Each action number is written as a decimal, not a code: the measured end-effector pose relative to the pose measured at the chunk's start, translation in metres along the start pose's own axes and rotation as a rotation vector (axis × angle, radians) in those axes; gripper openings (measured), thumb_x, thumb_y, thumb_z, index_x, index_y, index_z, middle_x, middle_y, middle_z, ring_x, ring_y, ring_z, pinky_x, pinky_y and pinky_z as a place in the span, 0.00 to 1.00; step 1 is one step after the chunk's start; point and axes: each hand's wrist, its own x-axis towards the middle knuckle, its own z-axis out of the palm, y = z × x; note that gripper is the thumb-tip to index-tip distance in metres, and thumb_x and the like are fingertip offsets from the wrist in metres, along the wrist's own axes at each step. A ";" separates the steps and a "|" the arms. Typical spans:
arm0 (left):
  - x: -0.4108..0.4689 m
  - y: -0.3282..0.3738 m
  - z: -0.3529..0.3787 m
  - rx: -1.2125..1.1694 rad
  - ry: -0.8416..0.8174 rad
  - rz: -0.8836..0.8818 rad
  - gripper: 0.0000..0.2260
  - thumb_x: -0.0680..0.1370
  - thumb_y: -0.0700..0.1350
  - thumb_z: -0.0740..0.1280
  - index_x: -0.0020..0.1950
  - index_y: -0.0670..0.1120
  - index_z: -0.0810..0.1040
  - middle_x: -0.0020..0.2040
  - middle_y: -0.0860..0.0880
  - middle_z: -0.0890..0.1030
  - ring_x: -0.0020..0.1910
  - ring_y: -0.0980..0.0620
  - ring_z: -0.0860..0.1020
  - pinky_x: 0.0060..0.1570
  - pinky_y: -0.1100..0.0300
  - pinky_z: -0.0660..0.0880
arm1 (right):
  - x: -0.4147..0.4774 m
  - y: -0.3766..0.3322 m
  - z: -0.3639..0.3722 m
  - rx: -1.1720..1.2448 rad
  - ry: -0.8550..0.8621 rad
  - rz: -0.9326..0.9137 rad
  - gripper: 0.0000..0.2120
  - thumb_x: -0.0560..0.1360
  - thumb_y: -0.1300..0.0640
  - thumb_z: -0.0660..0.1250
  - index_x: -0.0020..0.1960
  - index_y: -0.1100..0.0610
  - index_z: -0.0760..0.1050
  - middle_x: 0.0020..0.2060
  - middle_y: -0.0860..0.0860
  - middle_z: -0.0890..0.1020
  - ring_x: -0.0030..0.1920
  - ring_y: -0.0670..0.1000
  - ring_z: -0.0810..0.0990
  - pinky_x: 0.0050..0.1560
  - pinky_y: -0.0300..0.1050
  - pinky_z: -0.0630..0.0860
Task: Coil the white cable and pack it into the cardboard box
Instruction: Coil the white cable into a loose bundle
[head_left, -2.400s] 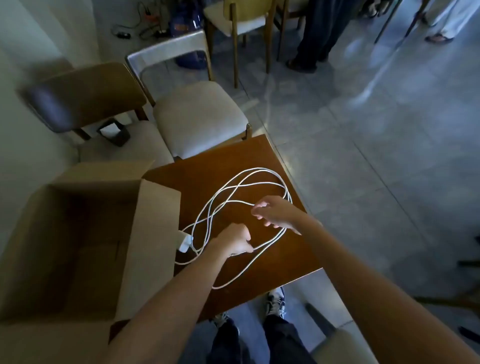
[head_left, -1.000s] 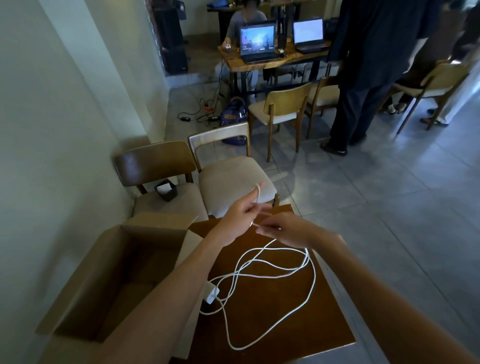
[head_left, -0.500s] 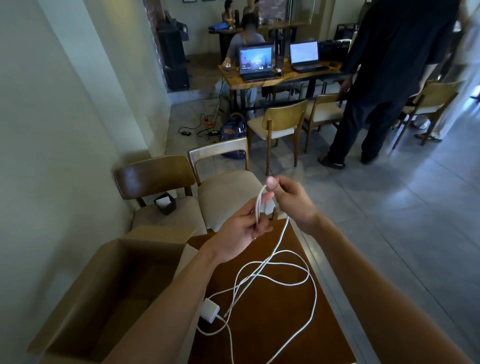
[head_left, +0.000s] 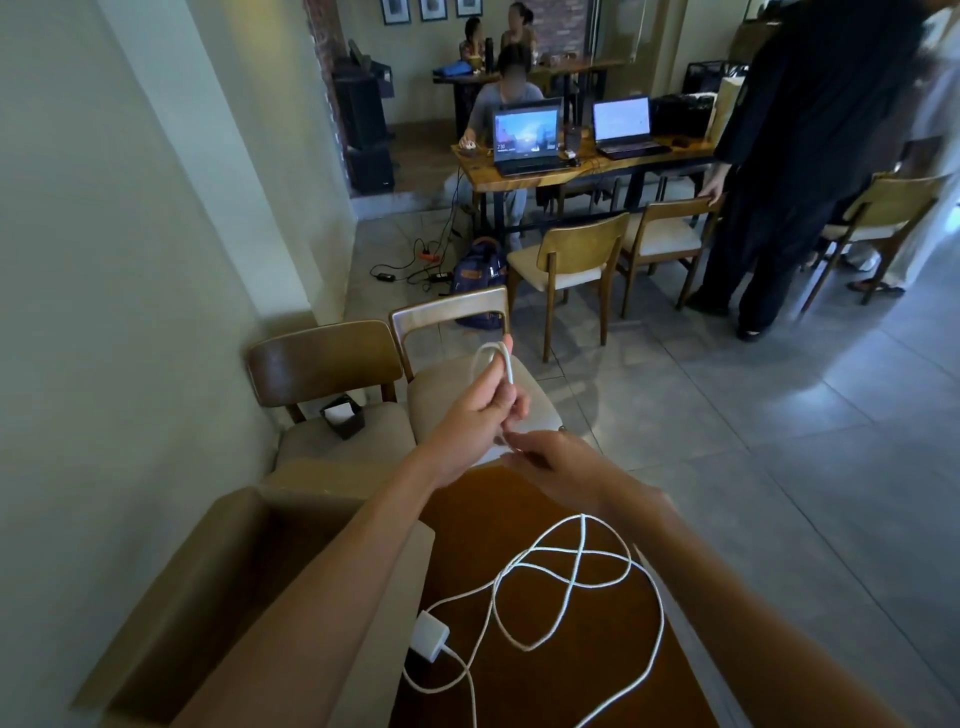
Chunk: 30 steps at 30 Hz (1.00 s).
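My left hand (head_left: 480, 415) is raised over the far edge of the small brown table (head_left: 524, 680) and pinches a short loop of the white cable (head_left: 571, 571) that stands up above its fingers. Just below it, my right hand (head_left: 550, 465) grips the cable where it leaves that loop. Most of the cable lies in loose crossing loops on the table. Its white plug block (head_left: 430, 635) rests near the table's left edge. The open cardboard box (head_left: 218, 587) stands at the left against the wall, its inside dark.
Two cushioned wooden chairs (head_left: 363, 395) stand just beyond the table, one bearing a small dark holder (head_left: 343, 415). Farther off are more chairs, a desk with laptops (head_left: 571, 156), seated people and a standing person in dark clothes (head_left: 789, 171). Grey tiled floor lies to the right.
My right hand has dropped from above the left hand to just below it along the cable. The left hand keeps its small loop. My view has tilted up further.
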 end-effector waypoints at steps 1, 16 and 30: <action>-0.001 0.000 -0.001 -0.002 0.005 -0.015 0.25 0.87 0.45 0.54 0.79 0.66 0.51 0.40 0.57 0.76 0.39 0.62 0.73 0.47 0.66 0.75 | -0.001 -0.004 -0.006 -0.029 -0.029 -0.011 0.13 0.84 0.51 0.64 0.66 0.52 0.79 0.50 0.44 0.85 0.39 0.34 0.77 0.39 0.26 0.72; -0.034 0.027 -0.003 -0.538 -0.288 -0.050 0.19 0.87 0.40 0.48 0.71 0.44 0.73 0.35 0.49 0.66 0.36 0.50 0.64 0.51 0.55 0.68 | 0.015 -0.040 -0.099 0.420 0.214 -0.211 0.10 0.79 0.53 0.69 0.45 0.59 0.80 0.34 0.45 0.80 0.37 0.45 0.80 0.39 0.39 0.76; 0.003 0.043 -0.018 -0.224 0.041 0.030 0.21 0.86 0.55 0.54 0.79 0.63 0.60 0.41 0.48 0.72 0.40 0.56 0.73 0.64 0.53 0.68 | 0.017 -0.015 -0.009 0.324 0.197 0.099 0.14 0.87 0.51 0.56 0.69 0.49 0.74 0.38 0.48 0.81 0.33 0.41 0.78 0.34 0.35 0.74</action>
